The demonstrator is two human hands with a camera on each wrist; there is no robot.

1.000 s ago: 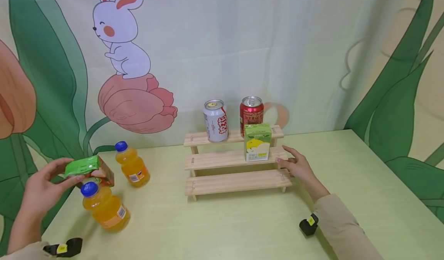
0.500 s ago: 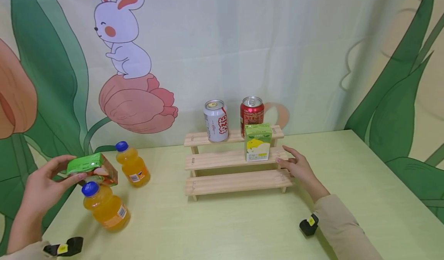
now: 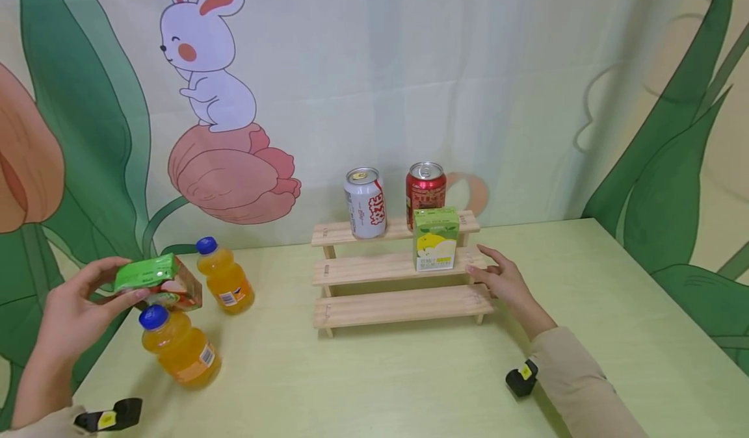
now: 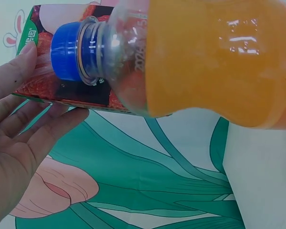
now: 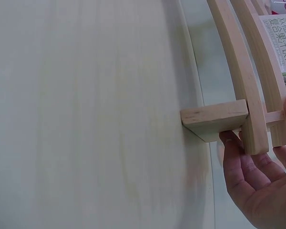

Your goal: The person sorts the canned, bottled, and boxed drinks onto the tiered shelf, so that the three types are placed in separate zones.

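My left hand (image 3: pixel 76 318) grips a juice carton (image 3: pixel 158 279) with a green top and fruit pictures, thumb on one side and fingers on the other. It is held above the table, behind the nearer orange juice bottle (image 3: pixel 181 353); in the left wrist view that bottle (image 4: pixel 205 62) covers part of the carton (image 4: pixel 43 67). At the right end of a three-step wooden rack (image 3: pixel 404 308), my right hand (image 3: pixel 506 285) holds the steps' ends, the thumb at the middle step. In the right wrist view its fingers (image 5: pixel 233 164) lie against the rack's end (image 5: pixel 255 129).
Another orange juice bottle (image 3: pixel 225 279) stands behind the first. On the rack's top step stand a white can (image 3: pixel 365 207) and a red can (image 3: pixel 426 188). A green juice carton (image 3: pixel 435 243) stands on the middle step. A printed curtain (image 3: pixel 509 100) hangs behind the table (image 3: pixel 374 386).
The carton in my left hand has shifted slightly right and turned a little, with more of its side showing. My right hand and the rack have stayed in place.
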